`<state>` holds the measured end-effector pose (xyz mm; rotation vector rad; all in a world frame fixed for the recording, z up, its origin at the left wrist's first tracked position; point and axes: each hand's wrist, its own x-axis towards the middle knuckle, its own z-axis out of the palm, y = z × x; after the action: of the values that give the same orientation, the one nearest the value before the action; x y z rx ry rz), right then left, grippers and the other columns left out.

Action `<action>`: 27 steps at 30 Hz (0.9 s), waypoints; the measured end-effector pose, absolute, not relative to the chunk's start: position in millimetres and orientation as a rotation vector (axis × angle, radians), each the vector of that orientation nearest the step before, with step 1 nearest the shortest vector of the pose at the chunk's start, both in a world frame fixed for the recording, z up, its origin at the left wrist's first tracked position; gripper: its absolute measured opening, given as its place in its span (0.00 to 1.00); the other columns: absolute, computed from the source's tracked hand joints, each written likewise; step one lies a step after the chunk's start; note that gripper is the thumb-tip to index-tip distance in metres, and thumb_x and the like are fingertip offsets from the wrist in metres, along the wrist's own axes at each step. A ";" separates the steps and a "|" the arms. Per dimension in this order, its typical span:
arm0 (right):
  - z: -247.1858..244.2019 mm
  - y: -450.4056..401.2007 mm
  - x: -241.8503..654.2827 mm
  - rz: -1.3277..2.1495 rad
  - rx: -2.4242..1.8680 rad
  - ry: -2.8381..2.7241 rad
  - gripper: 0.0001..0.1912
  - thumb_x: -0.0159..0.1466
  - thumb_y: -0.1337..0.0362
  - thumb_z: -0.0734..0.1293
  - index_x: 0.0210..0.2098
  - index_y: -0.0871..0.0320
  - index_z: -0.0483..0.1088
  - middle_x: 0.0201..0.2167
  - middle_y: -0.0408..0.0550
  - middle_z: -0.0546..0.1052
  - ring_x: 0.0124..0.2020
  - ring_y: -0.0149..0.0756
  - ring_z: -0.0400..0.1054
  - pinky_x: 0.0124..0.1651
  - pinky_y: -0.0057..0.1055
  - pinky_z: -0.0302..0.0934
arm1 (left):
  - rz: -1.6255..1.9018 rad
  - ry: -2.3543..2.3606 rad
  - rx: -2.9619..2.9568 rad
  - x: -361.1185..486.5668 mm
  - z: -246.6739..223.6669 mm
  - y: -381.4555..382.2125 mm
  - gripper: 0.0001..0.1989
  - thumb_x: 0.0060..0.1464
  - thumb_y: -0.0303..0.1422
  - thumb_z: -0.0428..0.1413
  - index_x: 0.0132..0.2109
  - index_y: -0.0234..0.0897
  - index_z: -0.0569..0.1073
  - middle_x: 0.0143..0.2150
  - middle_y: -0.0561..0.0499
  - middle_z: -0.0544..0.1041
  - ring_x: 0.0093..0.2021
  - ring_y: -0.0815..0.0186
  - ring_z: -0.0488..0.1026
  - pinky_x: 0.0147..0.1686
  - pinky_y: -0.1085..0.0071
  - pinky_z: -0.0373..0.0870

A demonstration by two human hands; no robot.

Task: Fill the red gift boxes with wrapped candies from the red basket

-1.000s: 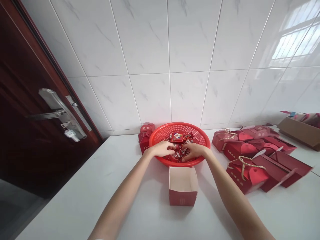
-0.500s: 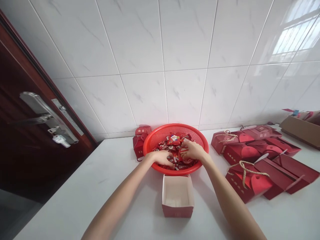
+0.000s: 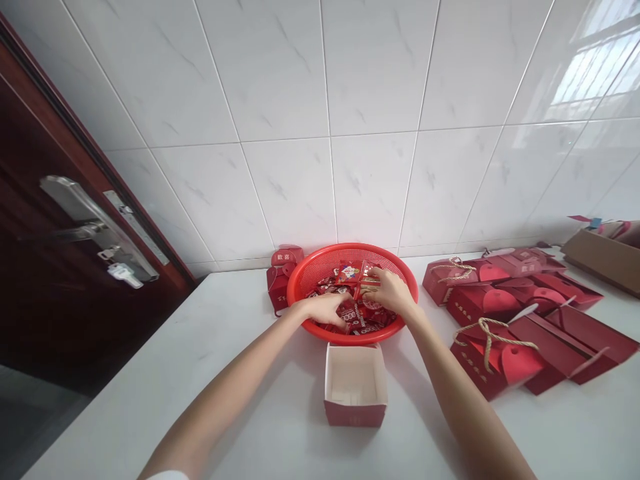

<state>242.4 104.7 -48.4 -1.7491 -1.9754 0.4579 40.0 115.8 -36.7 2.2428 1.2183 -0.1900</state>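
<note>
A red plastic basket (image 3: 410, 293) holds many small red wrapped candies (image 3: 365, 327), with a larger red packet (image 3: 349, 272) on top toward the back. Both of my hands reach into it. My left hand (image 3: 327, 310) lies over the left part of the candies, thumb and fingers apart and touching wrappers. On the right, my right hand (image 3: 387, 290) has its fingers curved around a red and gold packet (image 3: 370, 285); part of it is hidden by the hand. Right in front of the basket stands an open box (image 3: 355, 415) with white inside walls and dark red outside.
Several dark red gift boxes (image 3: 500, 360) with rope handles sit to the right. Another red box (image 3: 278, 277) stands left of the basket. A cardboard box (image 3: 600, 263) is at the far right. Behind the white table (image 3: 210, 360) is a tiled wall; a door (image 3: 40, 287) is on the left.
My right hand has shifted slightly and more of the red and gold packet shows by its fingers. My left hand stays among the candies. The view has tilted a little.
</note>
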 end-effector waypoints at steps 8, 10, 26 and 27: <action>-53.1 105.8 244.0 0.481 -1.686 -1.948 0.24 0.54 0.66 0.73 0.51 0.57 0.73 0.50 0.56 0.78 0.50 0.52 0.71 0.43 0.35 0.61 | 0.149 1.146 2.163 34.4 -39.3 118.1 0.27 0.43 0.30 0.63 0.54 0.37 0.77 0.49 0.46 0.81 0.50 0.51 0.77 0.50 0.65 0.70; -55.6 107.8 244.5 0.497 -1.639 -1.936 0.24 0.54 0.66 0.73 0.51 0.58 0.73 0.50 0.57 0.78 0.52 0.53 0.70 0.47 0.38 0.62 | 0.336 1.168 2.107 30.0 -42.4 120.8 0.29 0.47 0.32 0.62 0.59 0.36 0.74 0.58 0.43 0.77 0.58 0.49 0.72 0.58 0.60 0.67; -48.3 105.3 235.6 0.909 -1.030 -1.724 0.18 0.60 0.48 0.70 0.30 0.57 0.73 0.27 0.45 0.75 0.30 0.37 0.69 0.33 0.33 0.62 | 0.808 1.021 1.809 28.3 -52.1 125.6 0.36 0.45 0.37 0.70 0.62 0.38 0.73 0.66 0.41 0.70 0.68 0.45 0.63 0.67 0.49 0.58; -48.7 105.4 235.0 0.915 -1.028 -1.698 0.18 0.60 0.47 0.70 0.29 0.57 0.72 0.27 0.44 0.75 0.30 0.37 0.69 0.33 0.33 0.61 | 0.804 1.012 1.810 27.4 -53.2 125.4 0.36 0.45 0.37 0.70 0.62 0.38 0.73 0.66 0.41 0.69 0.68 0.45 0.63 0.67 0.48 0.58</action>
<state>235.0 105.4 -48.7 -1.0280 -1.6980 0.9151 27.4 125.4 -53.2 1.8102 1.0124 0.8040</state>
